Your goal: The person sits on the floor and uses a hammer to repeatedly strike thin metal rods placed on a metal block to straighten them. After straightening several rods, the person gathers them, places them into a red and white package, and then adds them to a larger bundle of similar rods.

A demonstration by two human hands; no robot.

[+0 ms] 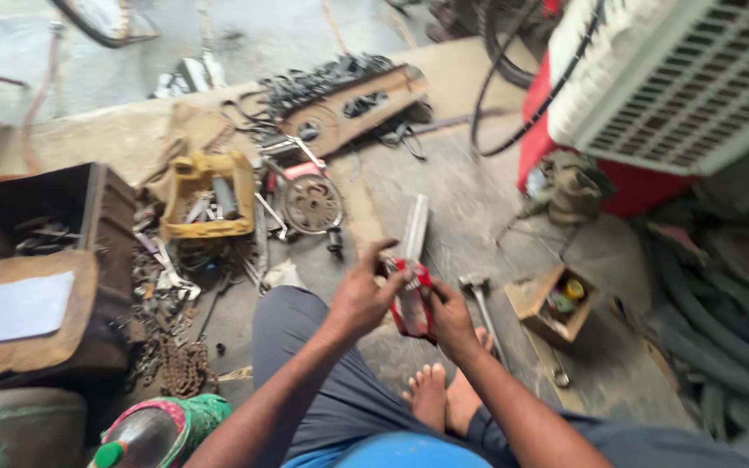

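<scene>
My left hand [364, 293] and my right hand [449, 314] meet above my knees, both gripping a small red and white packet [412, 305]. Fingers of the left hand pinch its upper edge; the right hand holds its lower right side. A long pale strip [414, 227] lies on the concrete floor just beyond the packet. My bare feet [440, 394] rest on the floor below the hands. The picture is blurred, so what is in the packet cannot be made out.
A hammer [482, 299] lies right of my hands, beside a small wooden box [532, 301] of bits. A yellow tool tray [208, 194], a sprocket [312, 204], a chain [184, 368] and scrap lie left. A dark crate [101, 217], an air cooler [678, 69] and rubber tyres [721, 321] ring the spot.
</scene>
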